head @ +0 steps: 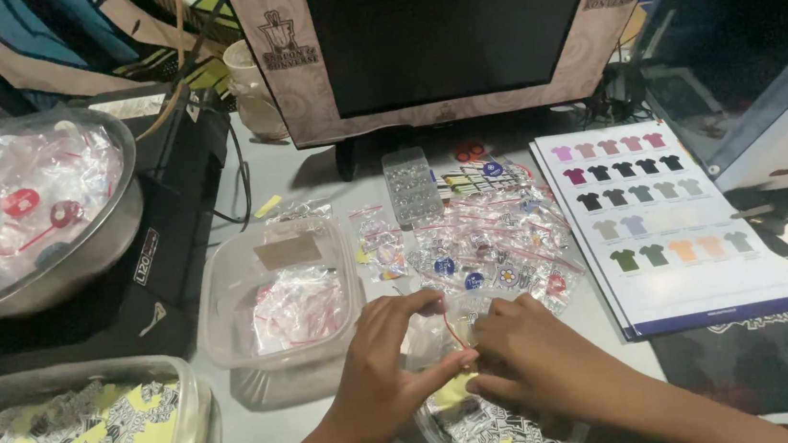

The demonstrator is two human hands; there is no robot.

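Grey bench [312, 167] under dim indoor light. Dark monitor [452, 28] with beige patterned frame stands at back. Black cables [241, 183] trail left. Dark patterned mat [764, 359] covers bench's right side. Surroundings in shadow.

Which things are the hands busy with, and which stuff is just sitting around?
In use:
left hand and right hand, pinching a small clear bag
bowl of stickers beneath them
pile of filled bags

Lying about:
shirt colour chart
monitor
metal bowl
plastic tub
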